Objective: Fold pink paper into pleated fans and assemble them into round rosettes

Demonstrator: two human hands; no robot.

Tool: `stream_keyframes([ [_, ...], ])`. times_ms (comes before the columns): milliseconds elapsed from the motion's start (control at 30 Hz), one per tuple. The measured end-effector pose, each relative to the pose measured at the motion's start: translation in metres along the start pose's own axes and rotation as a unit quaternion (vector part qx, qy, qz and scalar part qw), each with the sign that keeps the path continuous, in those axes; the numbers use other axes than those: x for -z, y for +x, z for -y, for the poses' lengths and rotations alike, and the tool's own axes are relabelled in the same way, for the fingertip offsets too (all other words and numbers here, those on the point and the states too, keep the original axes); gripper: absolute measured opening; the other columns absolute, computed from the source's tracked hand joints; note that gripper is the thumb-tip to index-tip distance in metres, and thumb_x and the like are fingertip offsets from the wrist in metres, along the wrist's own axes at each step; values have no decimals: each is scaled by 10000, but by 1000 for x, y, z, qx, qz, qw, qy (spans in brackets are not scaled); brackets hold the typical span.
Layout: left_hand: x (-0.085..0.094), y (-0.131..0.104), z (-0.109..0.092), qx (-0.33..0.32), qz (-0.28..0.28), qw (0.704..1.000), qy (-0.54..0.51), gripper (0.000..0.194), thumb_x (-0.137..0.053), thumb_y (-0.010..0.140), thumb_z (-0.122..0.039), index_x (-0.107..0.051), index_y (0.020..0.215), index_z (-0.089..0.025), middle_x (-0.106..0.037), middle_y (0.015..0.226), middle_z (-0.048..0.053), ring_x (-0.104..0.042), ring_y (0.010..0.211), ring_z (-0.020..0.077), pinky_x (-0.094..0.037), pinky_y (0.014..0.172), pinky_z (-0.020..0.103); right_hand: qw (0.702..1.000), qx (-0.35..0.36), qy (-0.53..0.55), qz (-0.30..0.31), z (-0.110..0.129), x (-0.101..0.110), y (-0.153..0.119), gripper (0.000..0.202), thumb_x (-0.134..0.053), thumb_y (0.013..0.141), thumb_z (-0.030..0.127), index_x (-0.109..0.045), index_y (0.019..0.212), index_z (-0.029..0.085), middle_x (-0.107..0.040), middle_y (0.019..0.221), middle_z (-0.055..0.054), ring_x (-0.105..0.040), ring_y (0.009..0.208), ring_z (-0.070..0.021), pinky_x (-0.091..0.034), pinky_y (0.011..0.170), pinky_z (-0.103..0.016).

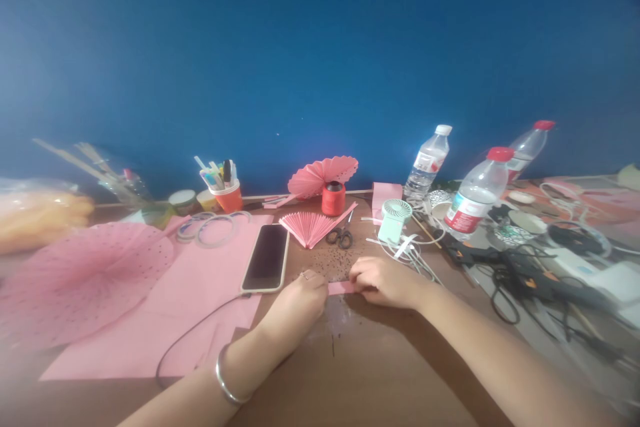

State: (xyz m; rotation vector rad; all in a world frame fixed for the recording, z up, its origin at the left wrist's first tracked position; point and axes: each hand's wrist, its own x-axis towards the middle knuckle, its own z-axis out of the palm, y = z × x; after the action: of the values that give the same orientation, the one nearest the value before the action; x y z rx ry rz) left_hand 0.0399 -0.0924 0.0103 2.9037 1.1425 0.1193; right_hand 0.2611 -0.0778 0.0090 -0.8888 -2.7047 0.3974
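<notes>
Between my two hands a narrow pink paper strip (341,288) lies low over the brown table. My left hand (306,297), with a ring on one finger, is closed on the strip's left end. The fingers of my right hand (377,280) are curled onto its right end; both fingertips are partly hidden. Just beyond the hands stands a small pleated pink paper fan (306,229), partly spread. Dark scissors (341,237) rest beside it, among many tiny dark paper bits. A phone (265,257) lies left of my left hand.
Pink paper sheets (200,293) and a large round pink paper fan (100,273) cover the left. At the back are a red pot (333,199) and a pen cup (229,197). Rightward are a green handheld fan (394,220), a water bottle (475,193) and tangled black cables (520,273).
</notes>
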Motion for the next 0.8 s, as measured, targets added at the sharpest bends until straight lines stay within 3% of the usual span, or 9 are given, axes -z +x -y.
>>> stream_keyframes([
  [100,-3,1,-2,-20,32,998,59,196,-420,784,-22,-589,759,-119,-568,797,83,-529,810,210,-449,718,327,1000,1,-21,1,1,-2,1,117,-542,724,88,-611,697,179,-606,802,-34,-523,794,-169,-397,689,-270],
  [267,3,-3,-10,0,65,995,80,192,-422,775,-37,-589,832,-114,-572,834,96,-538,803,219,-471,653,321,999,7,-39,-10,6,-2,1,145,-516,732,87,-624,709,182,-619,835,-40,-522,805,-172,-401,696,-278],
  [433,6,-9,-15,-22,18,998,63,395,-436,792,-111,-463,1180,-180,-574,902,75,-526,831,241,-479,652,360,1000,1,-16,-21,7,5,-2,150,-538,727,101,-656,696,189,-642,865,-33,-524,829,-177,-407,710,-288],
  [500,6,-10,-15,-23,14,998,64,430,-426,795,-108,-433,1217,-192,-573,916,75,-520,843,242,-475,652,354,1000,-6,13,-22,4,8,-4,177,-534,775,152,-661,656,189,-654,874,-28,-526,835,-173,-411,714,-285],
  [600,6,-9,-15,-20,14,998,65,411,-431,785,-95,-463,1183,-189,-576,933,79,-511,863,240,-461,705,362,997,-43,55,-30,-3,9,-3,235,-505,825,172,-678,667,194,-668,817,-14,-537,799,-156,-416,712,-274],
  [667,6,-9,-15,-21,9,998,56,411,-429,776,-79,-474,1169,-190,-578,975,78,-507,895,239,-445,762,378,994,-70,69,-39,-6,7,-2,187,-519,824,160,-698,822,212,-668,801,-7,-547,785,-147,-418,720,-269],
  [733,4,-10,-13,-32,1,999,40,441,-419,771,-59,-458,1192,-185,-561,1080,78,-487,983,238,-418,839,379,994,-80,66,-42,-8,4,-1,192,-550,815,175,-688,936,228,-659,803,-10,-553,774,-144,-419,714,-264],
  [800,-1,-10,-11,-47,-5,999,26,483,-406,768,-42,-420,1234,-167,-516,1196,79,-448,1079,231,-386,906,361,995,-79,55,-41,-8,2,0,185,-566,808,184,-696,931,232,-645,780,-14,-552,762,-143,-419,703,-260],
])
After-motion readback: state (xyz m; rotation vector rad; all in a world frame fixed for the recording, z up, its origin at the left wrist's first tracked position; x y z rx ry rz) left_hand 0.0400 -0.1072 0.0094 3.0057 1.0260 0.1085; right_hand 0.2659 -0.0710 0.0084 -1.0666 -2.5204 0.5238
